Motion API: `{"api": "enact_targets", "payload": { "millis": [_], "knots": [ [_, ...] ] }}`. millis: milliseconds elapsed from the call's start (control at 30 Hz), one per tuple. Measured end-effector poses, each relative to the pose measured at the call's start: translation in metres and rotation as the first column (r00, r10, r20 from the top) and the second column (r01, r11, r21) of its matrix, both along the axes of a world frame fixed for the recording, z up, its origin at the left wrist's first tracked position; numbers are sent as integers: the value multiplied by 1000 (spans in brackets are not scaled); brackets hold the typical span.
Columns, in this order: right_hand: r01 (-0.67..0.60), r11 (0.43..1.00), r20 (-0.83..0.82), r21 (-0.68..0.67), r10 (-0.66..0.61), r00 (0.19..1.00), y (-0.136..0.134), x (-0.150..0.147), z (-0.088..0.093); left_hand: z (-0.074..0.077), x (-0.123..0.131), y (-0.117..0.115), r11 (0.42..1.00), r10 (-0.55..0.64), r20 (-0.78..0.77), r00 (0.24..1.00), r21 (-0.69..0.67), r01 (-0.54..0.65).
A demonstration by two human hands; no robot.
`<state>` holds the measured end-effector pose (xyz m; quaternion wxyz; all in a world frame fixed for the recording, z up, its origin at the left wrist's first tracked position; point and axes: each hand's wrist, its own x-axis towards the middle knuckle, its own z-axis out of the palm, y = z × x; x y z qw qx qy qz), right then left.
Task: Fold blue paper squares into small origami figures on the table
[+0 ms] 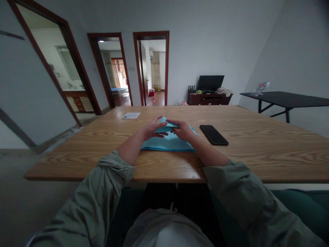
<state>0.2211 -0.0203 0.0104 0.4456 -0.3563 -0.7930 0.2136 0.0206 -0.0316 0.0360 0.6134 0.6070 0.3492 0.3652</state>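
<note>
Between my two hands is a light-blue folded sheet (164, 129), raised a little above the table; I cannot tell whether it is paper or cloth. My left hand (152, 129) grips its left side, thumb on top and fingers beneath. From the right, my right hand (184, 130) closes on its other side, fingers near the top edge. Under both hands lies a flat blue stack of sheets (168, 144), partly covered by the hands and right forearm. A black phone (214, 134) rests to the right of my right hand.
The wooden table (257, 144) spreads wide around the hands. A white printed card (131, 115) lies at its far left. Beyond it stand a black folding table (285, 98) on the right and a low cabinet (209, 99) with a screen (210, 82).
</note>
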Motion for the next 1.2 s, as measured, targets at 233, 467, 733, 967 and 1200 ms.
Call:
{"api": "enact_targets", "payload": {
  "millis": [233, 467, 733, 967, 1200],
  "knots": [
    [-41, 991, -91, -128, 29, 995, -3, 1, 4, -5, -4, 9, 990, 40, -160, 986, 139, -17],
    [14, 1000, 67, -22, -12, 998, 2, 1, 1, -6, -4, 12, 943, 110, -288, 951, 332, -8],
    [137, 990, 2, 27, -137, 991, -5, -2, 8, -10, 0, 8, 767, 287, -459, 841, 636, 86],
    [134, 991, -47, 14, -133, 990, -5, -2, 7, -10, 2, 3, 718, 327, -322, 888, 696, -12],
    [127, 992, -134, -27, -129, 983, -3, -4, 9, -6, 2, 6, 627, 354, -279, 893, 779, -4]
  ]
}}
